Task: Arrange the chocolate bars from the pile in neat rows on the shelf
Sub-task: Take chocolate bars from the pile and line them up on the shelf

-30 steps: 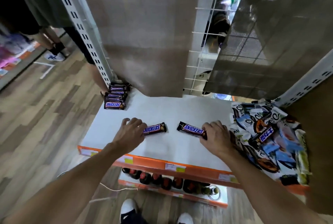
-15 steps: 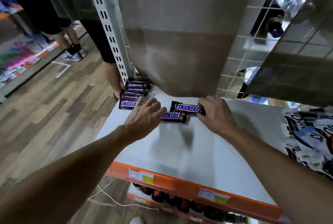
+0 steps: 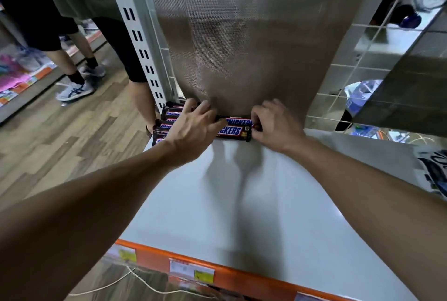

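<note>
Row two starts: near bar (image 3: 231,132) and far bar (image 3: 239,121) came from mid-shelf to the back edge of the shelf (image 3: 242,204), beside the stack (image 3: 169,117); left fingers (image 3: 203,109) spread on one, right fingers (image 3: 260,113) pinching the other.

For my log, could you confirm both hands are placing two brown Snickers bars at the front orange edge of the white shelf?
Not quite: in the head view the left hand and right hand place the two brown Snickers bars at the back of the white shelf, against the mesh panel.
</note>
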`<state>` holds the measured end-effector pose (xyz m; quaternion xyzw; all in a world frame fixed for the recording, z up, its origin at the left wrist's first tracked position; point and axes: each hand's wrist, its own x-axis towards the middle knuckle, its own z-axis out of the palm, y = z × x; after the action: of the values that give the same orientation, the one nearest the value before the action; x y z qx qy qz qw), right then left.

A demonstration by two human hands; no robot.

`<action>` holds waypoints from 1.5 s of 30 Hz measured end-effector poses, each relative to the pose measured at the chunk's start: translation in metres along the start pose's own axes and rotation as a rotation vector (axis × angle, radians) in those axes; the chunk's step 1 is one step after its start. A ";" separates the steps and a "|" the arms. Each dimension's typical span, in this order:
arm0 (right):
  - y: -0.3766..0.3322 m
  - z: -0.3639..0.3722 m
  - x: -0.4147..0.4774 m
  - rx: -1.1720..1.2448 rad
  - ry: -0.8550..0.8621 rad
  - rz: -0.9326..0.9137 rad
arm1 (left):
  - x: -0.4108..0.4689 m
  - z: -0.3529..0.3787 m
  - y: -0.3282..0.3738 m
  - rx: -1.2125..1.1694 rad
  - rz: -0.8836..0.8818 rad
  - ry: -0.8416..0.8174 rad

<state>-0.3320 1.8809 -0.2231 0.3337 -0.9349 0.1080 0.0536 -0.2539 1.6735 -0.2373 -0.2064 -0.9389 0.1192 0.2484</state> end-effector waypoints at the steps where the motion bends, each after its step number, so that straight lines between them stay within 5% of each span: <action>1: 0.000 -0.001 0.002 -0.014 -0.006 0.001 | 0.002 0.002 -0.002 0.019 0.001 -0.005; 13: -0.005 -0.004 0.018 -0.092 0.039 0.039 | 0.017 0.017 -0.012 0.073 -0.055 -0.023; 22: 0.000 -0.007 0.015 0.072 0.040 0.033 | 0.023 0.017 -0.006 0.073 -0.081 0.001; 39: 0.013 0.002 -0.012 0.331 0.111 -0.048 | 0.006 -0.003 0.012 0.118 -0.154 -0.173; 45: 0.017 -0.007 -0.037 0.212 0.114 -0.047 | -0.005 -0.016 0.028 0.119 -0.167 -0.240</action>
<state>-0.3138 1.9181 -0.2254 0.3524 -0.9057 0.2237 0.0737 -0.2326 1.6982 -0.2354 -0.0968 -0.9670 0.1774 0.1552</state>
